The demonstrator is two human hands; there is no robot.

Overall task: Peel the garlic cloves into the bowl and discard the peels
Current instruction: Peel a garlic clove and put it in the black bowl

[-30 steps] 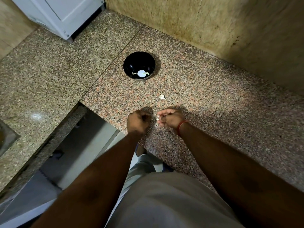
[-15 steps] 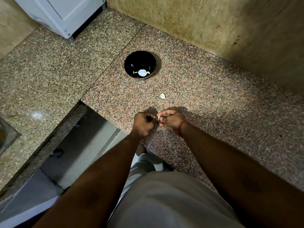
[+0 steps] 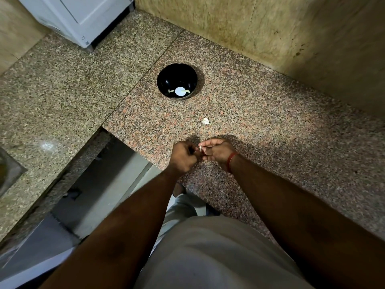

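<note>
One garlic clove (image 3: 200,147) is pinched in the fingertips of the right hand (image 3: 216,152) above the near edge of the granite counter (image 3: 270,132); the left hand (image 3: 182,156) is clenched against it, apparently stripping skin, though what it holds cannot be told. Beyond the hands, one pale piece (image 3: 205,121), clove or peel, is left lying on the counter. Farther off, the black bowl (image 3: 177,80) is seen to contain a few pale pieces, so the task is judged partly done.

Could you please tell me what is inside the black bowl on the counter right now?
Inside the black bowl lie a few pale garlic pieces near its bottom; their exact number is unclear. The near wall hides a little of the floor.
</note>
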